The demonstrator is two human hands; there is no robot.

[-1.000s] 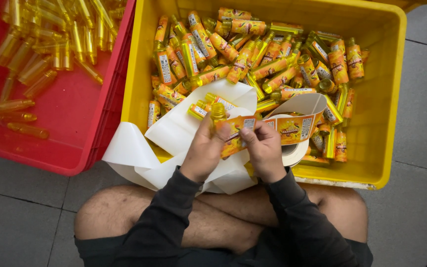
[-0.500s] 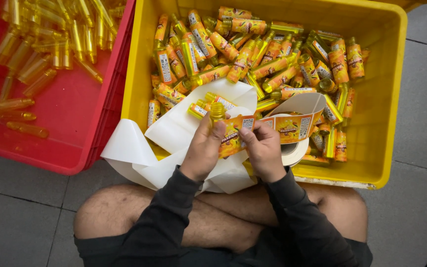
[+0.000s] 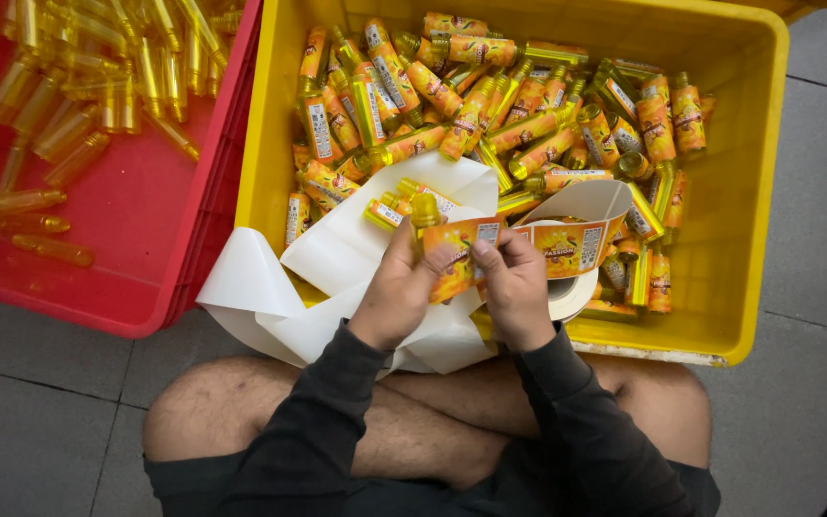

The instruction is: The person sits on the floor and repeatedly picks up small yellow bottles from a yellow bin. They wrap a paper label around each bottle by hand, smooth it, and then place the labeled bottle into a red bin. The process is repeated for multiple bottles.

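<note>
While a person sits cross-legged at the six o'clock edge, their left hand (image 3: 396, 292) grips a small yellow bottle (image 3: 425, 213) and their right hand (image 3: 514, 287) pinches an orange label (image 3: 461, 251) against it, over white backing paper (image 3: 337, 249) spilling from a yellow crate (image 3: 753, 191), a red crate (image 3: 126, 278) at nine o'clock.

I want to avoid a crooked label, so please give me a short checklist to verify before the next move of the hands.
1. Left hand holds the small yellow bottle: ok.
2. Right hand pinches the orange label against it: ok.
3. Label straight on the bottle: cannot tell, fingers cover it.
4. Label strip leads to the roll: ok.
5. White backing paper hangs over the yellow crate rim: not ok, loose.
6. Unlabelled bottles in the red crate: ok.
</note>
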